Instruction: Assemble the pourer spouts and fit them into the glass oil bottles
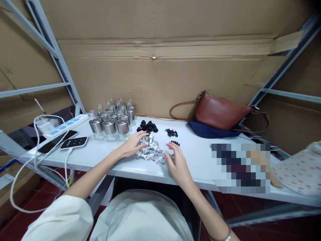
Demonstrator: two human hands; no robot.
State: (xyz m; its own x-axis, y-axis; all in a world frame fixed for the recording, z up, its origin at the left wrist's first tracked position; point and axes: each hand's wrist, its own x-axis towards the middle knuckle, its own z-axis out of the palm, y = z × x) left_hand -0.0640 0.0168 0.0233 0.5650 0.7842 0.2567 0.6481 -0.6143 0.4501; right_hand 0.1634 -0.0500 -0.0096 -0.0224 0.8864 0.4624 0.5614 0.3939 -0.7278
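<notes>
A heap of small silvery-white parts [151, 152] lies on the white table between my hands; their exact kind is too small to make out. My left hand [132, 144] rests at the heap's left side, fingers stretched out. On the other side, my right hand [177, 160] is open, its fingers spread by the heap's right edge. Just beyond the fingertips sit a cluster of round black caps [147, 126], a pile of thin black pieces [171, 132] and a short row of small black pieces [175, 143], partly behind my right hand.
Several glass bottles with metal bands [109, 126] stand at the back left. Further left are a power strip [66, 126], a phone [57, 142] and a cabled white-edged device [74, 143]. A brown handbag [220, 112] lies on dark blue cloth [213, 130] at the back right.
</notes>
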